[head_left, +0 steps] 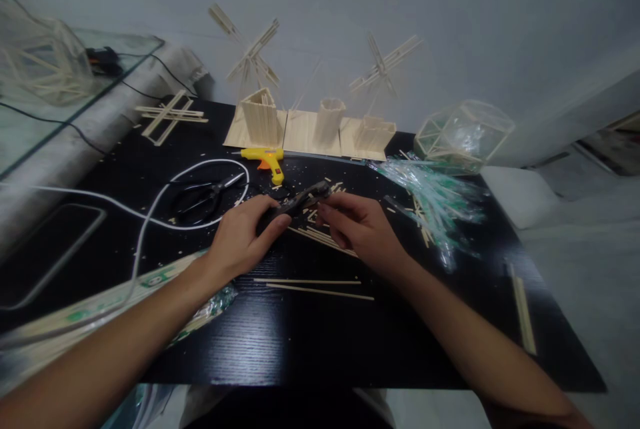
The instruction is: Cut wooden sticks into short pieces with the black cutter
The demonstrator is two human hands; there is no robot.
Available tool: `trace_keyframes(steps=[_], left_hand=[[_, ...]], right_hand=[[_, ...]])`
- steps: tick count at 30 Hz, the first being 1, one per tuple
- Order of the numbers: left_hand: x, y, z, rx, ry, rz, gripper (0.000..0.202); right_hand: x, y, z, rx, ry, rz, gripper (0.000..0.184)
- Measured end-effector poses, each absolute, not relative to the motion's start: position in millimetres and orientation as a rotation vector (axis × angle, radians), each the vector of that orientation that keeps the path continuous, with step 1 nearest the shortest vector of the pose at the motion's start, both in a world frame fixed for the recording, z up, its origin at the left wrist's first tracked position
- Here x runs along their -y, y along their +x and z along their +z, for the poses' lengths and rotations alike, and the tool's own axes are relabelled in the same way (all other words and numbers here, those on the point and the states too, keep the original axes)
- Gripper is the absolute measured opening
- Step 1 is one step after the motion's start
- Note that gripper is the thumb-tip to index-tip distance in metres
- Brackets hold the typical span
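My left hand (pixel 243 239) is closed round the handles of a dark cutter (pixel 300 201) held over the black table (pixel 320 342). My right hand (pixel 357 226) is curled beside the cutter's tip, fingertips pinched by it; what they hold is too small to make out. A loose bunch of thin wooden sticks (pixel 320 237) lies under and between the hands. Two single sticks (pixel 313 286) lie just in front of my wrists.
Black scissors (pixel 207 196) and a yellow glue gun (pixel 267 161) lie behind my left hand, ringed by a white cable (pixel 150 212). Stick windmills on a wooden base (pixel 305 129) stand at the back. Crumpled clear wrappers (pixel 435 199) and a stick-framed polyhedron (pixel 465 132) sit right.
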State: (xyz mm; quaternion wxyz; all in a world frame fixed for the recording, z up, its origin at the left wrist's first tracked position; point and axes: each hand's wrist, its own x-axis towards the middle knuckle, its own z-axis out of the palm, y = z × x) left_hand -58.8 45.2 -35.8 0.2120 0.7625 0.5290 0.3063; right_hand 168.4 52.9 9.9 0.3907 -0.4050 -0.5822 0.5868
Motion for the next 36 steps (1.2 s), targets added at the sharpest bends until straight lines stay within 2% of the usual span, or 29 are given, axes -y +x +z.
trace_keyframes(steps=[10,22,36], left_hand=[[-45.2,-58.9,-33.0,-1.488,2.143,0.808,0.044],[-45.7,-59.2,-35.5,-1.491,2.154,0.785,0.045],[-45.4,-59.0,-35.1,-1.481,2.134,0.777,0.046]], right_hand=[[-52.5,168.8,9.0,1.478,-0.996,1.514,0.018],[-51.2,165.0,8.7,1.447,-1.028,1.481,0.033],[-50.1,164.1,5.1,1.427,-1.018,1.467,0.025]])
